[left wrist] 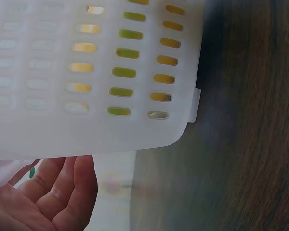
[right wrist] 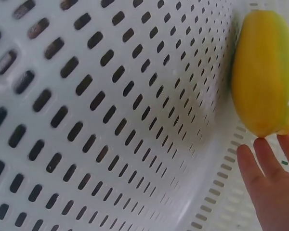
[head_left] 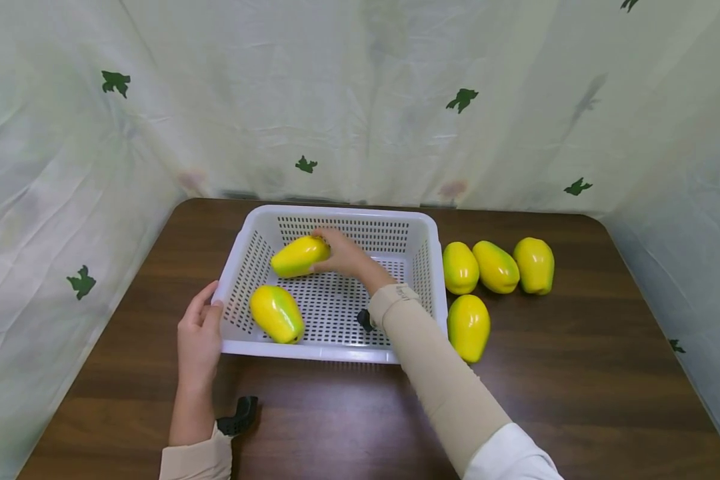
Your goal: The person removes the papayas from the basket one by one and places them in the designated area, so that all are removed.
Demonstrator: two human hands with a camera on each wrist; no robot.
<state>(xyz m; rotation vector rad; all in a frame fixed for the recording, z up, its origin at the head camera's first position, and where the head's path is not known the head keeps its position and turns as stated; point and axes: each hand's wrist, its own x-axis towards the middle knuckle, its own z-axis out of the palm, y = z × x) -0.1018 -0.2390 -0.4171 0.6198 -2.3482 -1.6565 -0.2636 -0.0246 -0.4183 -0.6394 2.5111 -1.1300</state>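
Note:
A white perforated plastic basket [head_left: 360,353] stands on the table. My left hand [head_left: 200,337] grips its left rim, thumb over the top; in the left wrist view the fingers [left wrist: 82,192] curl beneath that rim. Inside the basket, at the back left, lies a yellow-green papaya [head_left: 297,257]. My right hand [head_left: 345,255] reaches in from the right and holds this papaya by its right end. The right wrist view shows fingertips [right wrist: 267,154] touching the end of the papaya [right wrist: 262,72]. Another papaya [head_left: 277,313] rests in the basket's front left corner.
Right of the basket, several papayas [head_left: 496,267] lie on the dark wooden table [head_left: 576,373], with one [head_left: 469,328] close against the basket's right side. A pale curtain [head_left: 366,120] with green leaf shapes hangs behind and at both sides.

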